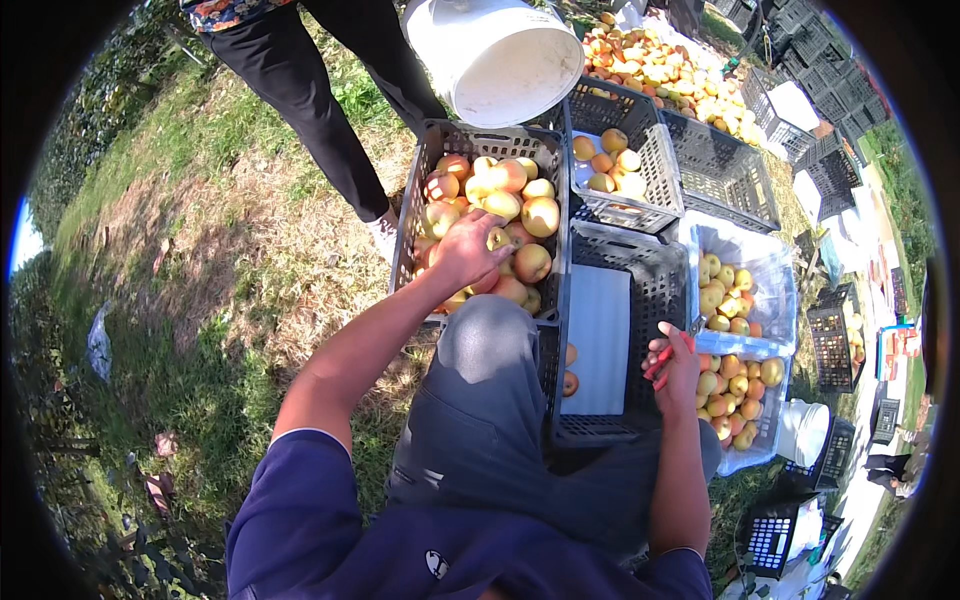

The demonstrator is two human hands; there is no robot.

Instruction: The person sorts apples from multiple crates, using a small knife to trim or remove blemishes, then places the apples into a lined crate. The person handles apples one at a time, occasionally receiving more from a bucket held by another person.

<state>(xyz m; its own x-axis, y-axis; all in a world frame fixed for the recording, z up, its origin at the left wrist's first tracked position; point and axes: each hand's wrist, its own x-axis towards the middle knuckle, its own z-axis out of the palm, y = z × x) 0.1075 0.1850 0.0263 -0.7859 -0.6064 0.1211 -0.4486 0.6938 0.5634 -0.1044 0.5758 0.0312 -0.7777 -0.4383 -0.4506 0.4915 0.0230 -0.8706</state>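
My left hand (471, 251) reaches into a black plastic crate (407, 217) of apples, its thumb and fingers around a small yellowish apple (497, 239). Larger red and yellow apples (532, 262) lie around it. On the right, my right hand (673, 367) holds red-handled pruning snips (663, 361), whose metal tip points up. Beneath and left of that hand stands a black crate with a pale foam liner (600, 330) and a couple of apples (571, 383) at its left side. Right of the snips, lined crates hold apples (725, 296) (739, 397).
A person in dark trousers (300, 97) stands at the upper left, beside a tilted white bucket (502, 67) above the crates. Another crate (630, 202) holds several apples. A large apple heap (667, 67), stacked crates (825, 67) and a white bucket (805, 433) are farther off.
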